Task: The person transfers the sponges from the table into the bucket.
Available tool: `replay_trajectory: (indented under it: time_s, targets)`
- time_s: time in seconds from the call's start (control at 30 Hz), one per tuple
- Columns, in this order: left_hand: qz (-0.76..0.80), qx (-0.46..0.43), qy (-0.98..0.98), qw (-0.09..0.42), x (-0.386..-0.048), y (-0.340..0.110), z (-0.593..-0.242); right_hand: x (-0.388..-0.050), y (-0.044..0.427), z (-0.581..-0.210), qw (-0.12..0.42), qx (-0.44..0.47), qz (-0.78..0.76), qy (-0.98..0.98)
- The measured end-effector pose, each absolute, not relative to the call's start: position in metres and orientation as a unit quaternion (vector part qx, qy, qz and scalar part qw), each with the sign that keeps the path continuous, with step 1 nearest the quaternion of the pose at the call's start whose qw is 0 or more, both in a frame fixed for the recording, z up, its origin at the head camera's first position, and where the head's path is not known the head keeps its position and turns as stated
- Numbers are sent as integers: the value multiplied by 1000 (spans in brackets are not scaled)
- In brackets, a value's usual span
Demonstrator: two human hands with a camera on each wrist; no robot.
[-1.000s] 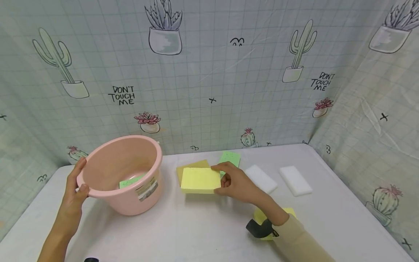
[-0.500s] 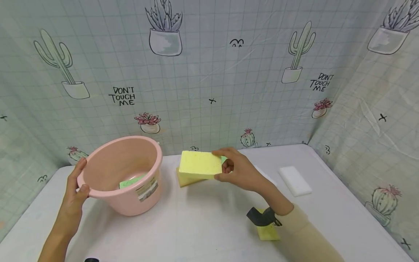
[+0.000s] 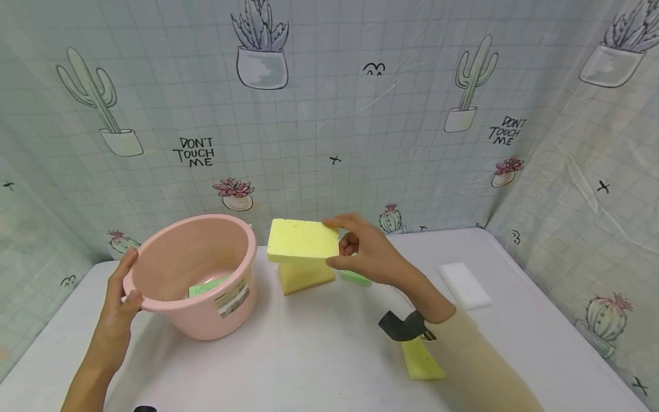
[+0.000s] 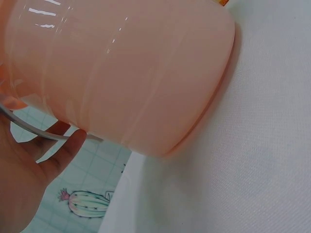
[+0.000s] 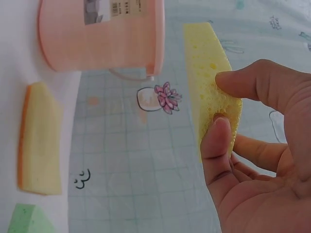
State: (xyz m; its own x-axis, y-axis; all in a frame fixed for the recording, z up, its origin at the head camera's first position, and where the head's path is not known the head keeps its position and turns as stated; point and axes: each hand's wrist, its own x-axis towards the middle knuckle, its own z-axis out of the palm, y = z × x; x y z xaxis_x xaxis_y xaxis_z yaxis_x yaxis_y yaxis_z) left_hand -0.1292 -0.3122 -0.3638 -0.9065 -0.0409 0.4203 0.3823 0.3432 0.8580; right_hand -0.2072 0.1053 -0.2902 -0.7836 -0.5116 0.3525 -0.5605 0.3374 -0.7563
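Observation:
In the head view my right hand (image 3: 368, 250) pinches a yellow sponge (image 3: 302, 240) by its right end, holding it up off the table just right of the bucket. The right wrist view shows the thumb and fingers on the porous end of that sponge (image 5: 206, 73). My left hand (image 3: 110, 317) grips the left rim of a pink bucket (image 3: 242, 297), which stands slightly tilted. A green sponge (image 3: 206, 286) lies inside the bucket. From the left wrist, fingers (image 4: 68, 153) show beside the bucket's outer wall (image 4: 136, 73) and its grey handle.
Behind the held sponge lies a darker yellow sponge (image 3: 304, 278), with a green sponge (image 3: 355, 278) partly hidden beside it. A white sponge (image 3: 465, 284) lies at the right. Another yellow sponge (image 3: 419, 360) sits under my right forearm. A patterned curtain (image 3: 329, 114) hangs behind the table.
My right hand has lifted the yellow sponge higher and carried it a little left, toward the bucket. The left hand and the bucket have stayed in place.

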Motion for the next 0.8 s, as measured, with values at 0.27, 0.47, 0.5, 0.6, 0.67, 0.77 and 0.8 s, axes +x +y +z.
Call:
replay_trajectory:
  time_s: [0.27, 0.47, 0.5, 0.6, 0.67, 0.77, 0.8]
  targets:
    - [-550, -97, -808, 186, -127, -312, -362, -212, 78, -277, 14, 335, 465, -819]
    - [-542, -96, -814, 188, -127, -312, -361, -215, 48, -269, 0, 350, 446, -824]
    - [-543, -100, -812, 188, -126, -312, -362, -216, 42, -267, -3, 353, 442, -825]
    - [-551, -108, -805, 192, -127, -313, -363, -217, 26, -264, -16, 357, 439, -824]
    - [-559, -113, -799, 190, -128, -313, -363, -217, 15, -263, -26, 359, 438, -823]
    - [-550, -96, -808, 188, -128, -312, -363, -218, 1, -263, -37, 363, 434, -824]
    - [-547, -90, -811, 186, -128, -312, -363, -219, -3, -263, -40, 363, 432, -824]
